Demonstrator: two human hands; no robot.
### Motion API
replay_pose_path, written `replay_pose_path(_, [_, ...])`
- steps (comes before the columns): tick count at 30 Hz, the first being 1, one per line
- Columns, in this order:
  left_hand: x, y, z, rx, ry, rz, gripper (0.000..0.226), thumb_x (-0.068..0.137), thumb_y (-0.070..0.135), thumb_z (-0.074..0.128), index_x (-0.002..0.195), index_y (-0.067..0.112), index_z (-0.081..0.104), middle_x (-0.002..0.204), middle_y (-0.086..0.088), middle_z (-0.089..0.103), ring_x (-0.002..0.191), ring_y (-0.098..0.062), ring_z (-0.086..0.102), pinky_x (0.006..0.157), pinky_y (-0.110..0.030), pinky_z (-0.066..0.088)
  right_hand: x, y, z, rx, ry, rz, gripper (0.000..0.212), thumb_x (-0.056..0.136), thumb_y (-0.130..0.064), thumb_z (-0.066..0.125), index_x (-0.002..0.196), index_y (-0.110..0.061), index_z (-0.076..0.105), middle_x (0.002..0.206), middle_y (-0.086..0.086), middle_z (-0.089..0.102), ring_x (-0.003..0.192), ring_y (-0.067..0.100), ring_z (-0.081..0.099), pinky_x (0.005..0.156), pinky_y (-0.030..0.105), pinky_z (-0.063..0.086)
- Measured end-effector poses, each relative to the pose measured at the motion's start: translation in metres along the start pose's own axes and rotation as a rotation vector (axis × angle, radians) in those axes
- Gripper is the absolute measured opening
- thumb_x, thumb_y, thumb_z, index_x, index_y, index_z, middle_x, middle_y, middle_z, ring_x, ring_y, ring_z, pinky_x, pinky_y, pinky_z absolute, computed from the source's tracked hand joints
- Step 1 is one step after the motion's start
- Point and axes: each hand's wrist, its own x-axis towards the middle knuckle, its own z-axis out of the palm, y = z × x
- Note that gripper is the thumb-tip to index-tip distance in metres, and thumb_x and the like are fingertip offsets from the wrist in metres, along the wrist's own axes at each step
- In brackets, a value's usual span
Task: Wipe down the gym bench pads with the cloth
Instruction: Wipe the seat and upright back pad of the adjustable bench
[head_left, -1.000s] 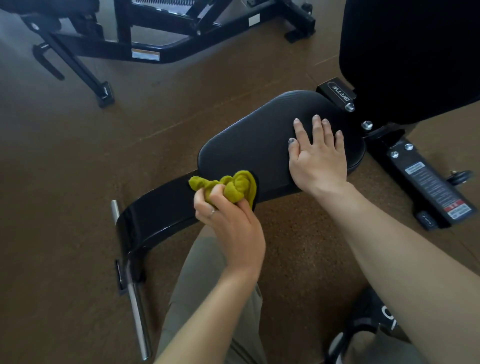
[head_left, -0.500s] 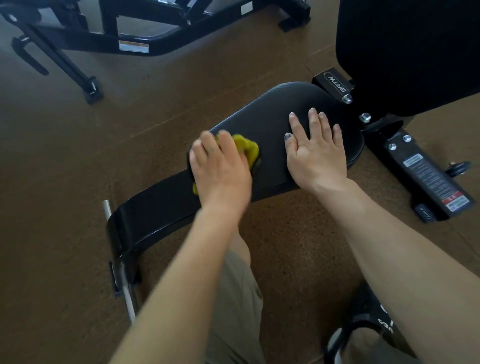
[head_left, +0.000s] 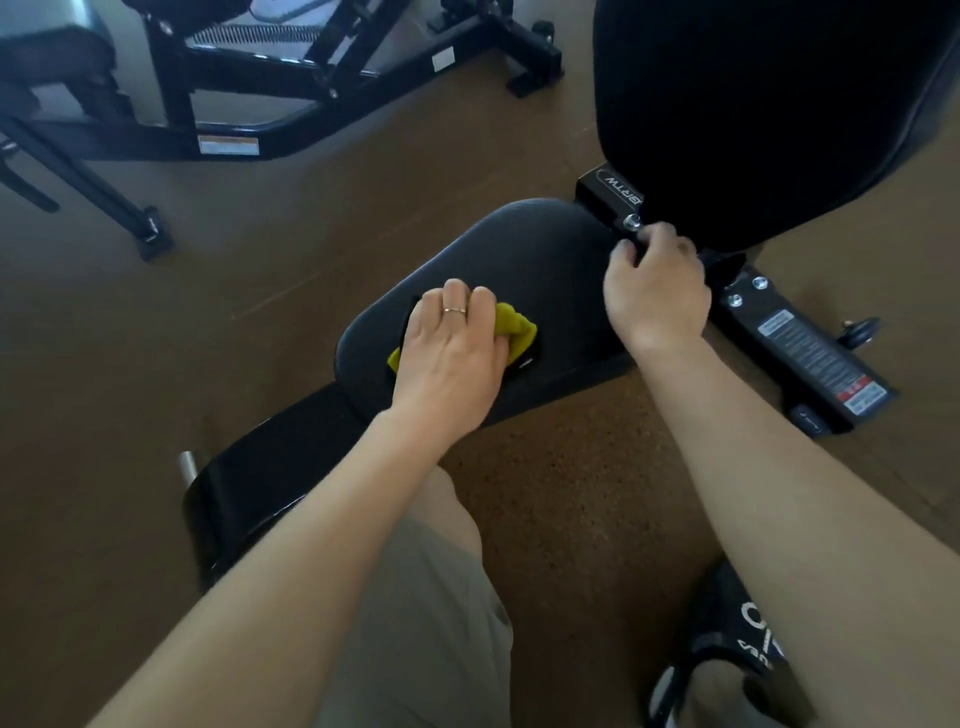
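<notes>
The black seat pad (head_left: 540, 260) of the gym bench lies low in the middle of the view. My left hand (head_left: 452, 348) lies palm down on a bunched yellow-green cloth (head_left: 514, 327) and presses it onto the pad's near left part; most of the cloth is hidden under the hand. My right hand (head_left: 657, 291) is at the pad's far right end, fingers curled over the black metal bracket (head_left: 613, 195) by a bolt. The raised black back pad (head_left: 769, 109) stands at the upper right.
The bench's black frame (head_left: 810, 353) with warning stickers runs right along the brown floor; a curved front leg (head_left: 249, 483) with a steel bar sits lower left. Another black bench frame (head_left: 291, 88) stands at the back left. My knee and shoe are below.
My left hand slid the cloth from the pad's front edge up onto the pad. My right hand lifted off the pad and moved to the bracket at its far end.
</notes>
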Motion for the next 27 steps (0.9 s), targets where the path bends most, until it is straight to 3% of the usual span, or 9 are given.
replay_pose_path(2, [0.033,-0.003,0.004,0.011,-0.036,0.007,0.039,0.107,0.036,0.040,0.132,0.006,0.044,0.134,-0.021,0.046,0.118,-0.039,0.046,0.106,-0.049,0.037,0.002,0.014,0.001,0.224,-0.142,0.234,0.045,0.110,-0.040,0.030,0.146,-0.019,0.047,0.145,0.015,0.050,0.131,0.037,0.048,0.103,0.043,0.037])
replay_pose_path(5, [0.090,0.006,0.008,0.031,-0.101,-0.044,0.042,0.108,0.035,0.034,0.139,0.007,0.036,0.142,-0.020,0.037,0.125,-0.040,0.039,0.110,-0.048,0.029,0.001,0.028,0.008,0.417,-0.215,0.296,0.047,0.113,-0.039,0.021,0.153,-0.021,0.038,0.145,0.013,0.050,0.130,0.032,0.047,0.093,0.034,0.029])
replay_pose_path(8, [0.100,0.027,0.012,0.023,-0.093,-0.032,0.043,0.107,0.032,0.036,0.140,0.006,0.034,0.143,-0.020,0.036,0.127,-0.040,0.038,0.112,-0.048,0.026,0.008,0.029,0.011,0.495,-0.242,0.296,0.054,0.112,-0.047,0.018,0.156,-0.022,0.037,0.157,0.011,0.041,0.146,0.032,0.036,0.112,0.040,0.027])
replay_pose_path(12, [0.033,0.070,0.015,-0.083,-0.028,0.309,0.037,0.101,0.033,0.044,0.127,0.007,0.048,0.126,-0.016,0.048,0.116,-0.036,0.047,0.104,-0.048,0.037,0.018,0.035,0.011,0.640,-0.295,0.376,0.063,0.108,-0.060,0.017,0.159,-0.028,0.036,0.165,0.008,0.034,0.152,0.030,0.031,0.126,0.048,0.021])
replay_pose_path(14, [0.039,0.069,0.015,-0.116,-0.062,0.360,0.034,0.102,0.035,0.044,0.126,0.010,0.049,0.125,-0.013,0.049,0.115,-0.034,0.047,0.104,-0.047,0.037,0.022,0.038,0.012,0.719,-0.332,0.428,0.070,0.104,-0.067,0.020,0.157,-0.027,0.040,0.162,0.007,0.039,0.148,0.029,0.037,0.124,0.051,0.025])
replay_pose_path(17, [0.086,0.065,0.021,-0.094,-0.086,0.322,0.035,0.104,0.035,0.042,0.127,0.009,0.046,0.128,-0.014,0.046,0.116,-0.035,0.045,0.104,-0.047,0.034,0.024,0.041,0.011,0.770,-0.376,0.440,0.080,0.091,-0.078,0.024,0.149,-0.029,0.051,0.153,0.009,0.050,0.139,0.029,0.048,0.121,0.053,0.032])
replay_pose_path(21, [0.128,0.080,0.030,-0.054,-0.081,0.218,0.041,0.106,0.035,0.039,0.134,0.006,0.041,0.136,-0.017,0.041,0.123,-0.038,0.041,0.108,-0.047,0.029,0.028,0.045,0.008,0.777,-0.434,0.448,0.078,0.103,-0.069,0.024,0.159,-0.015,0.036,0.157,0.012,0.045,0.143,0.029,0.044,0.124,0.047,0.028])
replay_pose_path(24, [0.085,0.082,0.027,-0.086,-0.029,0.242,0.037,0.102,0.029,0.044,0.131,0.005,0.045,0.131,-0.018,0.043,0.120,-0.039,0.042,0.107,-0.049,0.033,0.028,0.044,0.007,0.753,-0.442,0.415,0.071,0.107,-0.063,0.019,0.157,-0.017,0.039,0.156,0.010,0.046,0.142,0.028,0.044,0.123,0.045,0.029])
replay_pose_path(27, [0.024,0.071,0.014,-0.162,-0.031,0.358,0.030,0.100,0.027,0.050,0.124,0.010,0.049,0.124,-0.013,0.046,0.115,-0.032,0.044,0.103,-0.046,0.036,0.029,0.043,0.009,0.761,-0.438,0.426,0.075,0.101,-0.071,0.019,0.159,-0.028,0.037,0.164,0.003,0.037,0.151,0.027,0.033,0.126,0.051,0.023])
